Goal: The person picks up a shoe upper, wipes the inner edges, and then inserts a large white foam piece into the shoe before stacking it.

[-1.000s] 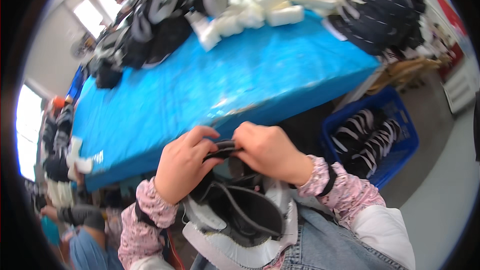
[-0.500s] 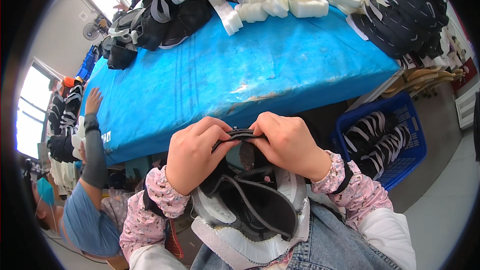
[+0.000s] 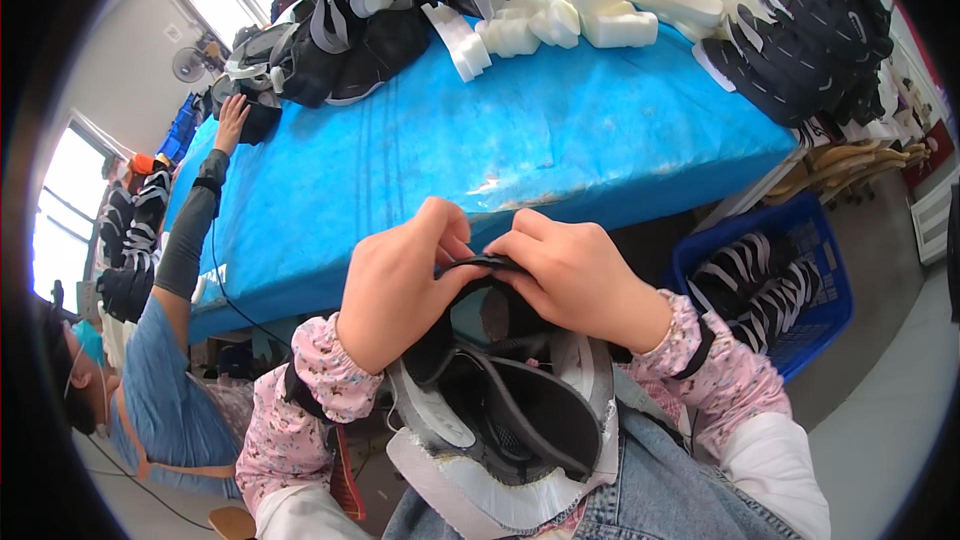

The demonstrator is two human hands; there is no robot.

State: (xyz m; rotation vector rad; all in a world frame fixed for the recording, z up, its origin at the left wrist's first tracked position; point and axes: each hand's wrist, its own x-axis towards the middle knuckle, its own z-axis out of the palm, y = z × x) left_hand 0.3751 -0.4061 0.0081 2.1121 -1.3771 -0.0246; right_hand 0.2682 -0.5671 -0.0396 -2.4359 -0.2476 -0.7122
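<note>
head view | our right hand [image 3: 575, 280]'s pinching the black edge [image 3: 490, 262] of the shoe upper [image 3: 545, 415], on our side of the counter [image 3: 450, 150] | left hand [image 3: 400, 290]: thumb at that edge, fingers half curled, can't tell if it's gripping | imo if our right pinch loosens, that bendy edge could slip away

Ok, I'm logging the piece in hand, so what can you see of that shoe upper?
The shoe upper is open, with no sole showing. It is black inside, with grey and white side panels and a whitish, rough-edged margin nearest the denim garment; it looks like soft fabric. A dark flap curves inside the opening. Its black far edge is pinched in the right hand; the left hand touches it too, its grip partly hidden.
</note>
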